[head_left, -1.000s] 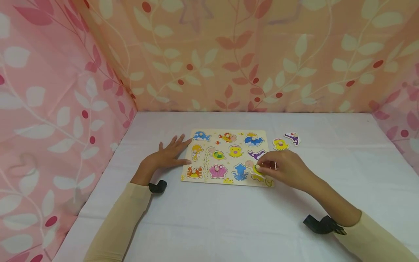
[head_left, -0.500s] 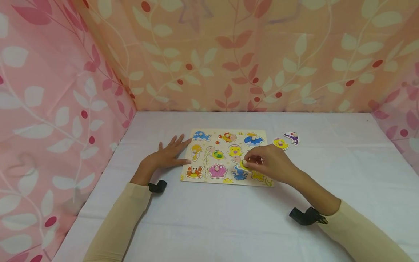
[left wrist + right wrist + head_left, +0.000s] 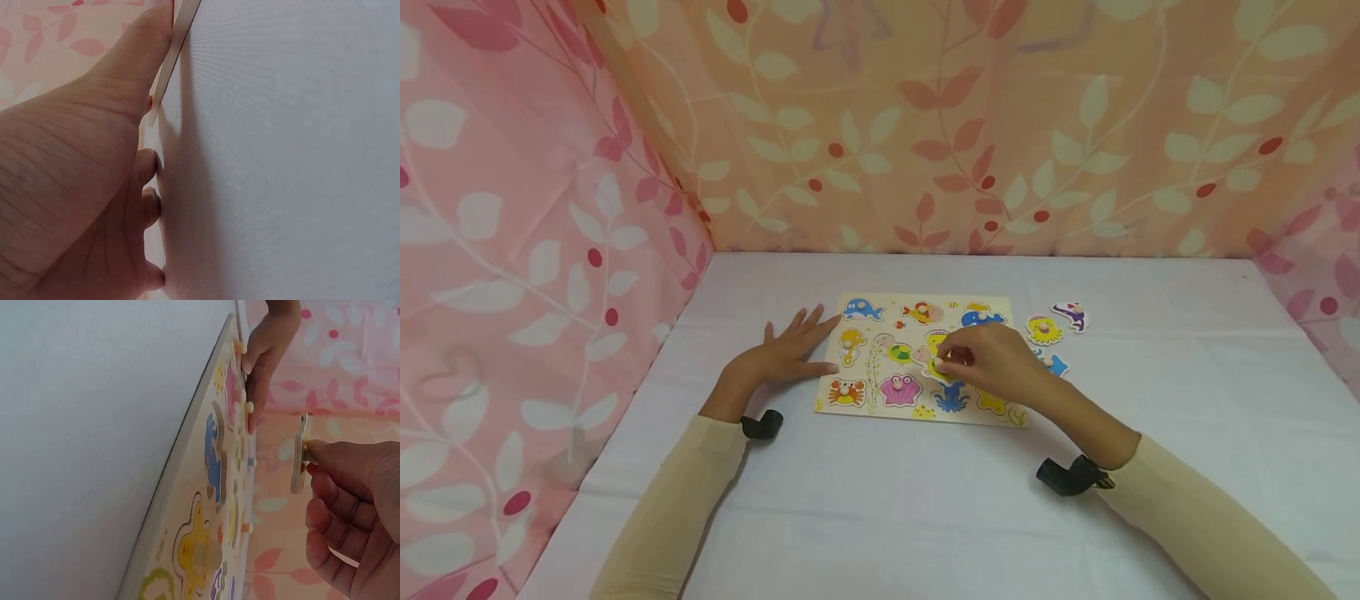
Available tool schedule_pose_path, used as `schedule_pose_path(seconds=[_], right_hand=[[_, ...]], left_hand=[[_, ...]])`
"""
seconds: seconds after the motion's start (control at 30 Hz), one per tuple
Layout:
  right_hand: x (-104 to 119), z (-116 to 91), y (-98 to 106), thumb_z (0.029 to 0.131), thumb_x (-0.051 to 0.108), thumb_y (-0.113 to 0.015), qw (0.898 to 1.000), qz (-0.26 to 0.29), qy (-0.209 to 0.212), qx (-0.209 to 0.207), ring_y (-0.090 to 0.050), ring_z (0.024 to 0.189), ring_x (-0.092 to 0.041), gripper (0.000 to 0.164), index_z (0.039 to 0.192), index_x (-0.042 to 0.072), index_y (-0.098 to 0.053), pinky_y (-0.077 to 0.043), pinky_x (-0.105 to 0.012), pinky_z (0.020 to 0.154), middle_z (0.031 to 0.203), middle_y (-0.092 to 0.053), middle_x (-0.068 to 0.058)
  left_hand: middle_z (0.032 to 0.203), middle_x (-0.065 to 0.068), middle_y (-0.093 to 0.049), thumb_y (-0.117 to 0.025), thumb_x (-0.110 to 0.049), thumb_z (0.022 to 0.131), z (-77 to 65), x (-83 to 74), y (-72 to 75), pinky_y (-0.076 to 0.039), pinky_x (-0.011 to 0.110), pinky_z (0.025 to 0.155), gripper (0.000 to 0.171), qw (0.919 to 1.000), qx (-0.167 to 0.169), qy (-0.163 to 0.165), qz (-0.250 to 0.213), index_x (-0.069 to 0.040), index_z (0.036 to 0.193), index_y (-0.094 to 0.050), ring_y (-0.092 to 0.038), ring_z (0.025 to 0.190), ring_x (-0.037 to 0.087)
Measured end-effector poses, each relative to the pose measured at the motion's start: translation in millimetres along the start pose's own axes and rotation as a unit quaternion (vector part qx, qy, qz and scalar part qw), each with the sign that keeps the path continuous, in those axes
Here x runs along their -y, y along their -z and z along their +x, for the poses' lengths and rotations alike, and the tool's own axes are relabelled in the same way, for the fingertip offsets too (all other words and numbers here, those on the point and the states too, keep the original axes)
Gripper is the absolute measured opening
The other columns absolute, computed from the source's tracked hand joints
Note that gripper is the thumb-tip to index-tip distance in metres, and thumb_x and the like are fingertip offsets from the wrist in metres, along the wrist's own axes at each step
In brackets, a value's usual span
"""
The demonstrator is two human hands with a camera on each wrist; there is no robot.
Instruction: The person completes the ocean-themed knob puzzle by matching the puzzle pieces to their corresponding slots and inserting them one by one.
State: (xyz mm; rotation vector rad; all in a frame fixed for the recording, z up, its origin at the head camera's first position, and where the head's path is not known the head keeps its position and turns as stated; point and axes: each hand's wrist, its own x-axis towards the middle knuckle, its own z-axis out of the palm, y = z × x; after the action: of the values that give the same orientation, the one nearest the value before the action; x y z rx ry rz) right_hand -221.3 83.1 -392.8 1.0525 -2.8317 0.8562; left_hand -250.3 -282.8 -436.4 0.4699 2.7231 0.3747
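My right hand pinches a turtle puzzle piece by its knob, above the middle of a wooden sea-animal puzzle board. In the right wrist view the turtle piece is seen edge-on between thumb and fingers, apart from the board. Just left of it in the head view is the printed turtle recess; the octopus recess is partly hidden behind the piece. My left hand lies spread at the board's left edge, its thumb touching that edge in the left wrist view.
Right of the board lie a yellow octopus piece, a purple piece and a blue piece partly behind my right wrist. Knobbed pieces such as the crab and starfish sit in the board. Patterned cloth stands behind the table.
My right hand has carried the turtle piece leftward across the board, from near the starfish to beside the turtle recess. The blue piece has come into view. My left hand has stayed put.
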Motion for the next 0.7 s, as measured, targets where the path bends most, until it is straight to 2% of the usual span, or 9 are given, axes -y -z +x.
schedule_pose_path(seconds=[0.2,0.7], right_hand=[[3,14,-5,0.089,0.027,-0.081,1.000,-0.003,-0.004,0.006,-0.051,0.067,-0.012,0.010,0.094,0.018,-0.077,-0.041,-0.030,0.062,0.067,-0.057,0.010],[8,49,-22,0.091,0.027,-0.079,1.000,-0.007,-0.022,0.019,-0.054,0.066,-0.014,0.010,0.094,0.017,-0.078,-0.045,-0.030,0.060,0.068,-0.061,0.008]], left_hand=[[0.171,0.007,0.006,-0.060,-0.072,0.088,0.2,0.9,0.0,0.009,0.079,0.109,0.099,1.0000,-0.001,-0.004,0.000,-0.035,0.164,-0.008,0.011,0.155,0.035],[0.171,0.001,0.010,-0.057,-0.074,0.088,1.0,3.7,-2.0,0.012,0.076,0.110,0.097,1.0000,0.005,0.003,-0.006,-0.039,0.163,-0.006,0.014,0.155,0.032]])
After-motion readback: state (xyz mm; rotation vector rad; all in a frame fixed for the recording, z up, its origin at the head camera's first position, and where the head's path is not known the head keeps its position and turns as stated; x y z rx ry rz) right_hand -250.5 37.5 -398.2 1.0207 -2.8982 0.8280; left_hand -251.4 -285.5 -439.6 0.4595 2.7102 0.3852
